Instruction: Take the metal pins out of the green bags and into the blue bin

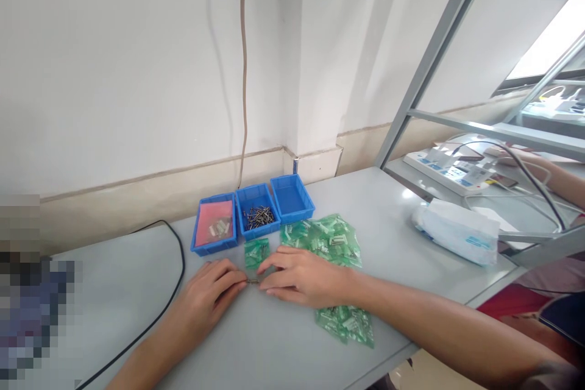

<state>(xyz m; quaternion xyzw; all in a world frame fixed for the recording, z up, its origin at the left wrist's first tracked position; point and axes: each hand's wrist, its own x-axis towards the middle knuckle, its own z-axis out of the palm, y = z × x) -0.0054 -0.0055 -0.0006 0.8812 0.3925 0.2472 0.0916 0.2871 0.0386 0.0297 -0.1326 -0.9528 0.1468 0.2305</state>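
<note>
Small metal screws [253, 281] lie low over the tabletop between my two hands. My left hand [208, 292] is closed, its thumb and fingertips pressed together at the screws' left end. From the right, my right hand [299, 274] reaches in with fingers spread apart, its fingertips close to the other end; whether they touch is unclear. Just beyond the fingertips lies a small green bag [256, 252] with dark pieces inside. More green bags [331, 237] with pale pieces and screws lie behind my right hand, and others [347, 324] stick out below my right forearm.
Three blue trays stand at the back: one with a pink bag [214, 216] of pale pieces, one with loose screws [259, 217], and a bare one [292, 198]. A black cable [176, 283] curves at left. A white soft pack [457, 231] lies by the metal frame. Another person's arm [548, 177] shows at right.
</note>
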